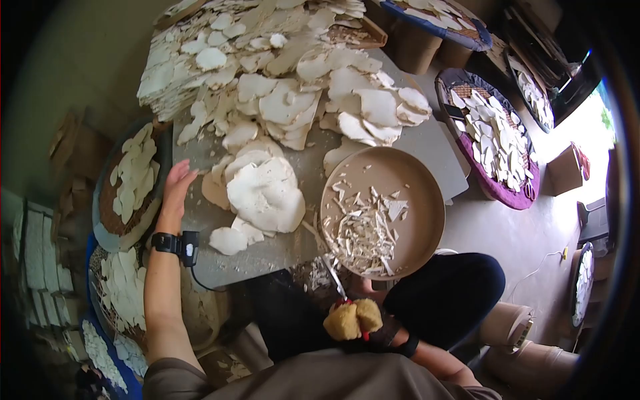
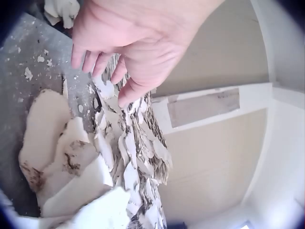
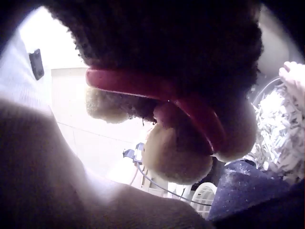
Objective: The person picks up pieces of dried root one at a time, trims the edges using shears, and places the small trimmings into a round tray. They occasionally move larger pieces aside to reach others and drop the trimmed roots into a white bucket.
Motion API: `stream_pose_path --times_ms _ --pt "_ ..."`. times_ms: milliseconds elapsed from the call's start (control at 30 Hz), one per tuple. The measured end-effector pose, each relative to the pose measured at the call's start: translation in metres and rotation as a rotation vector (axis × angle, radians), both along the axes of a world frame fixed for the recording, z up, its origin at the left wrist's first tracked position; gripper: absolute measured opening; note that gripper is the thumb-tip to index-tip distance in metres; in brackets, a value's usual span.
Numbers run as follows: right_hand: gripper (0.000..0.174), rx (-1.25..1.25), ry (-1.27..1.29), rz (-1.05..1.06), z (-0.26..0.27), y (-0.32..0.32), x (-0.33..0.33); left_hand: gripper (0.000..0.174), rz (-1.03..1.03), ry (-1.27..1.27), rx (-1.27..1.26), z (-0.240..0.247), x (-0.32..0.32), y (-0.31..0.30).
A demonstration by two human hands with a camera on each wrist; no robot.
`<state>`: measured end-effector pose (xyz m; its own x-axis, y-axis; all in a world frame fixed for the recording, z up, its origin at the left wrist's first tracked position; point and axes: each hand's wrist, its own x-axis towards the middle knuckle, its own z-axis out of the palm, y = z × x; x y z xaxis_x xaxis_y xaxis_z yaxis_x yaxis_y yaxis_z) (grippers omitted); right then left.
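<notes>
1. Grasping the scissors [image 1: 334,277], the person's right hand [image 1: 385,337] holds them low over the lap, the blades pointing away from the body, with the tip near the pan's lower rim. Dark cloth and shadow hide much of its finger grip.
2. Yellow foam [image 1: 343,323] sits about the red handles, probably to spare the fingers pressure over long cutting.
3. The left hand [image 1: 175,193] is released: its fingers reach out at the table's left edge and carry nothing. Whether a fingertip touches the table [image 1: 277,259] cannot be told.
4. Beside that hand lies a small stack of pale slices [image 1: 267,193], laid flat and overlapping near the body, likely so that single ones can be picked up easily.
5. The main pile [image 1: 287,100] is heaped at the far side of the table, which seems to leave the near part for working.
6. The pan [image 1: 420,177] is at the table's near right, above the raised knee [image 1: 460,280]. Thin strips [image 1: 363,237] gather in its lower left part, the side nearest the blades; the raised rim presumably keeps them together.
7. On the right, a purple-edged tray [image 1: 515,190] bears more slices, spread out, perhaps to dry.
</notes>
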<state>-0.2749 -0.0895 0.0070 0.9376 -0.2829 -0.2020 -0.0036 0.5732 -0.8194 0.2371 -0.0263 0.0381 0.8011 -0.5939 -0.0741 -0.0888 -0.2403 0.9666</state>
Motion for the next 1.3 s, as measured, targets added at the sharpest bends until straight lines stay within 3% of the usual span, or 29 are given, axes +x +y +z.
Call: stream_pose_path --times_ms 100,133,167,233,267,333,500,533,633,700,733,800,833,867,933,967,1000,1033,1100,1167,1233,1300 --pt "0.045 0.548 0.159 -0.094 -0.004 0.000 0.012 0.044 -0.038 -0.169 0.007 -0.007 -0.018 0.009" --pt "0.061 0.812 0.010 -0.042 -0.050 -0.003 0.010 0.043 -0.053 -0.203 0.010 -0.004 -0.028 0.010" --pt "0.060 1.073 -0.028 -0.085 -0.046 -0.004 0.022 0.042 -0.070 -0.240 0.007 0.000 -0.040 0.011" --pt "0.050 1.351 -0.020 -0.166 -0.002 -0.014 0.037 0.040 -0.064 -0.368 0.061 0.008 -0.071 0.016" --pt "0.053 0.670 -0.098 -0.046 0.017 -0.017 0.046 0.040 -0.050 -0.382 0.058 0.007 -0.085 0.020" --pt "0.042 0.056 -0.033 -0.022 0.025 -0.022 0.059 0.038 -0.016 -0.361 0.056 0.001 -0.108 0.033" --pt "0.019 -0.404 0.065 -0.054 0.087 -0.046 0.080 0.034 0.071 -0.038 -0.093 -0.026 -0.154 0.067" --pt "0.020 -0.293 0.001 -0.030 0.088 -0.051 0.075 0.034 0.074 0.017 -0.090 -0.028 -0.163 0.072" --pt "0.029 -0.315 -0.172 -0.101 0.075 -0.045 0.061 0.035 0.105 0.116 -0.109 -0.024 -0.178 0.063" --pt "0.032 -0.584 -0.072 -0.115 0.077 -0.045 0.053 0.036 0.086 0.098 -0.052 -0.017 -0.174 0.049" --pt "0.033 -0.659 -0.055 -0.040 0.080 -0.048 0.054 0.047 0.083 0.038 -0.056 -0.022 -0.168 0.041" --pt "0.036 -0.713 -0.028 0.068 0.091 -0.048 0.055 0.054 0.107 -0.384 0.225 -0.034 -0.157 0.019" --pt "0.035 -0.597 -0.026 0.090 0.086 -0.046 0.055 0.058 0.121 -0.601 0.364 -0.041 -0.151 0.008" --pt "0.035 -0.266 -0.033 0.128 0.078 -0.044 0.055 0.060 0.238 -0.886 0.261 -0.055 -0.146 -0.002" --pt "0.036 0.132 0.006 0.168 0.067 -0.042 0.051 0.051 0.179 -0.559 0.233 -0.050 -0.140 -0.011" --pt "0.033 0.050 -0.034 0.135 0.065 -0.042 0.051 0.047 0.147 -0.395 0.220 -0.049 -0.135 -0.013" --pt "0.030 -0.034 -0.069 0.099 0.063 -0.042 0.051 0.036 0.125 -0.226 0.036 -0.053 -0.128 -0.016" --pt "0.024 -0.212 -0.126 0.051 0.060 -0.042 0.052 0.034 0.092 -0.135 0.025 -0.057 -0.120 -0.017" --pt "0.022 -0.299 -0.104 -0.003 0.056 -0.042 0.048 0.031 0.032 0.046 0.008 -0.031 -0.117 -0.025" --pt "0.027 -0.113 0.056 -0.012 0.051 -0.039 0.039 0.029 -0.056 -0.028 0.047 -0.005 -0.116 -0.035" --pt "0.030 -0.161 0.002 -0.016 0.038 -0.040 0.039 0.028 -0.130 -0.129 0.062 0.014 -0.109 -0.043" --pt "0.029 -0.058 -0.086 -0.087 0.029 -0.036 0.038 0.028 -0.176 -0.298 0.041 0.033 -0.097 -0.050"
